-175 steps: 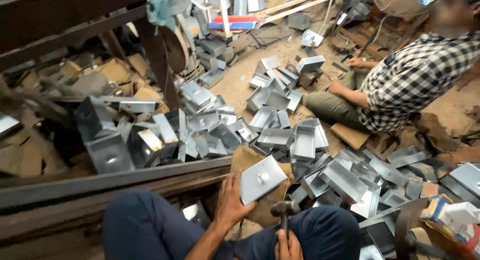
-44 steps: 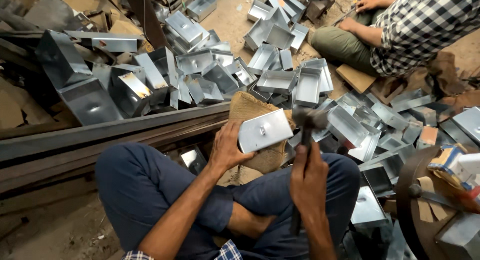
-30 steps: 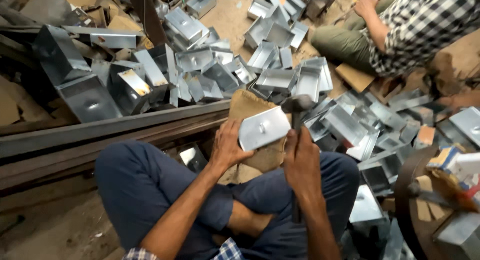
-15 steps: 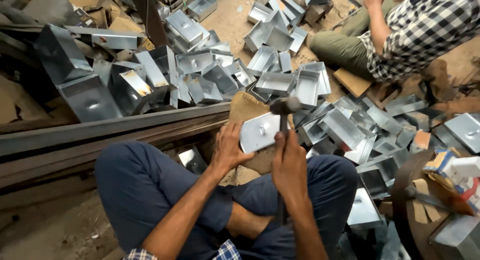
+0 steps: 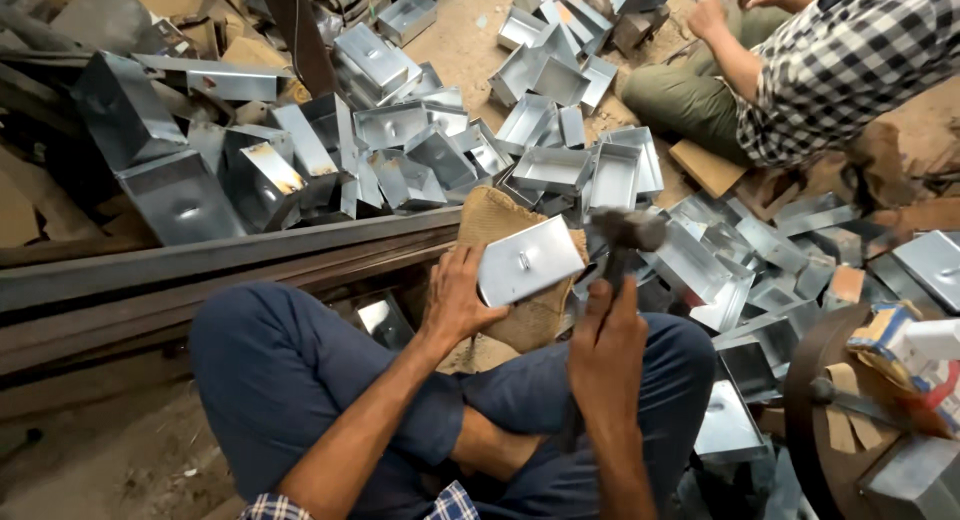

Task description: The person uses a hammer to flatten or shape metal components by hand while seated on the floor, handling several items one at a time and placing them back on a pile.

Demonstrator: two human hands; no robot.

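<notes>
My left hand [image 5: 458, 298] grips the near edge of a shiny rectangular metal tray [image 5: 530, 259], holding it tilted on a burlap-covered block [image 5: 497, 220]. My right hand [image 5: 610, 352] is closed around the handle of a hammer [image 5: 626, 233], whose dark head hovers just right of the tray's far corner. Both hands work above my crossed legs in blue trousers [image 5: 300, 380].
Many similar metal trays [image 5: 545, 165] lie heaped across the dirt floor ahead and to the right. A long steel beam [image 5: 200, 270] runs across at left. Another person in a checked shirt [image 5: 840, 65] sits at upper right. A rusty wheel [image 5: 815, 420] stands at lower right.
The hammer has swung up and down beside the tray, and its head now sits slightly farther right. My left hand has kept the tray on the burlap block throughout.
</notes>
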